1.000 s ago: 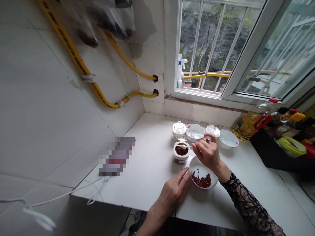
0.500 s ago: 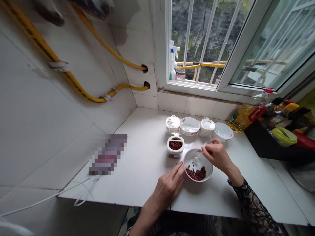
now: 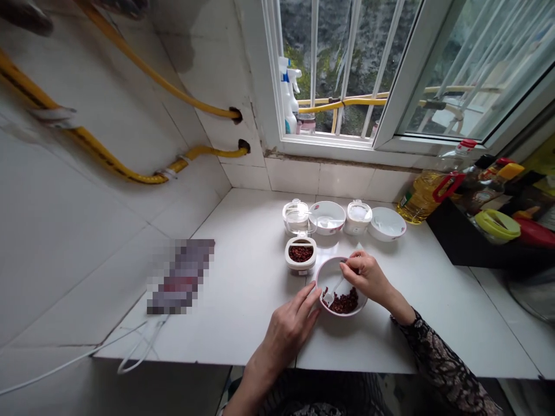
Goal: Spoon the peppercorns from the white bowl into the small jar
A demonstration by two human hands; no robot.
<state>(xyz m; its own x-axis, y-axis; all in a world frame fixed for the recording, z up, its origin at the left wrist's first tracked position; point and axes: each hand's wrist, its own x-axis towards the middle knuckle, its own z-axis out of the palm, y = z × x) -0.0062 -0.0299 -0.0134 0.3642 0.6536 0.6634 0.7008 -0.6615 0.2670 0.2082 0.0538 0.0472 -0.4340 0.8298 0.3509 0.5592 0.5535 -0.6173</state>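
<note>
A white bowl (image 3: 363, 301) with a pink rim stands near the counter's front edge, with reddish-brown peppercorns (image 3: 346, 303) in its bottom. My right hand (image 3: 368, 278) is closed in a pinch on the handle of a small white spoon (image 3: 329, 298), whose scoop lies among the peppercorns at the bowl's left side. Stretched fingers of my left hand (image 3: 288, 323) rest against the bowl's left rim. Just behind the bowl, to the left, a seasoning jar (image 3: 300, 267) stands with its lid up and more peppercorns inside.
Behind stand a white lidded jar (image 3: 295, 216), a white bowl (image 3: 327, 219), another jar (image 3: 359, 218) and another bowl (image 3: 387, 224). An oil bottle (image 3: 422, 196) and a black rack (image 3: 459, 245) of condiments are at right. A pixelated object (image 3: 182, 277) lies left, with a white cable.
My right hand has moved the spoon down and left, from the bowl's bare upper part into the peppercorns. My left hand stays at the rim. The view has shifted slightly.
</note>
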